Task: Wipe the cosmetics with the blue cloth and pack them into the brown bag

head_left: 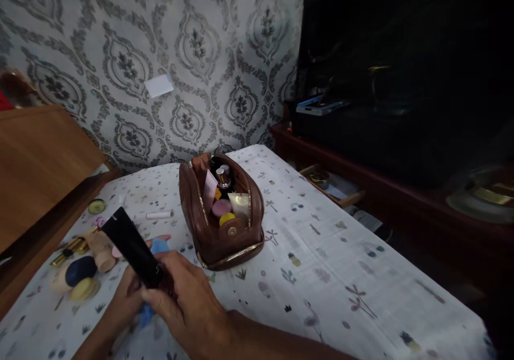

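A black squeeze tube (130,247) stands tilted up out of my hands, its flat end toward the far left. My right hand (196,301) is closed round the tube's lower end. Close against it, my left hand (122,304) is closed too, mostly hidden behind the tube and the right hand. A piece of blue cloth (160,245) shows behind the tube and again below, between the hands; it appears to be in my left hand. Just beyond the hands, a brown toiletry bag (231,250) lies unzipped with several tubes, bottles and jars inside.
Several cosmetics lie on the patterned sheet (321,274) at left: a beige tube (100,250), a dark blue-topped item (81,270), a yellow round item (85,289), a small jar (96,206) and a white stick (159,214). Wooden furniture (44,162) borders the left; an open drawer (333,186) is at right.
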Available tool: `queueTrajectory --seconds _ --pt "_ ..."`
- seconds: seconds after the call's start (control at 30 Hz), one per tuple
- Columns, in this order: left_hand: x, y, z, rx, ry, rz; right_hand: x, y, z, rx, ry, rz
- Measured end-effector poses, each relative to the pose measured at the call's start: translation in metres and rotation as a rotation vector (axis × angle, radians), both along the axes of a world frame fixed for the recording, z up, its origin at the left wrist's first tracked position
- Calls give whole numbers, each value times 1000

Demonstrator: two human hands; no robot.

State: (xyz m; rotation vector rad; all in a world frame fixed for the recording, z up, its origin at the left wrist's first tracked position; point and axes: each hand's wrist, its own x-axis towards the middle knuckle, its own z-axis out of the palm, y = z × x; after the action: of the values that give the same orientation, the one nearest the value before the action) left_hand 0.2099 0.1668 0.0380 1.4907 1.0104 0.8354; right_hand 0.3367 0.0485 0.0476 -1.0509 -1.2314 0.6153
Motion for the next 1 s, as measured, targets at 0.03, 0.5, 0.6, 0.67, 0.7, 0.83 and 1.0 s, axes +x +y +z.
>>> queueTrajectory --seconds 0.03,0.5,0.6,0.67,0.7,0.83,1.0 --pt "5 -5 5 102 29 -85 4 -5 1 18 1 -13" --pt "65 -48 18 829 419 -717 98 -106 5 -198 -119 -692" --pt "60 -45 16 775 332 -714 117 -110 17 -221 -222 -839" --pt "58 -44 16 740 310 -717 127 -109 24 -225 -274 -907" --pt "58 -44 16 720 307 -718 131 -108 27 -232 -293 -929" --pt "58 -43 16 645 268 -731 141 -104 36 -282 -407 -948" --pt "59 -40 11 621 224 -736 149 -92 59 -261 -575 -923"
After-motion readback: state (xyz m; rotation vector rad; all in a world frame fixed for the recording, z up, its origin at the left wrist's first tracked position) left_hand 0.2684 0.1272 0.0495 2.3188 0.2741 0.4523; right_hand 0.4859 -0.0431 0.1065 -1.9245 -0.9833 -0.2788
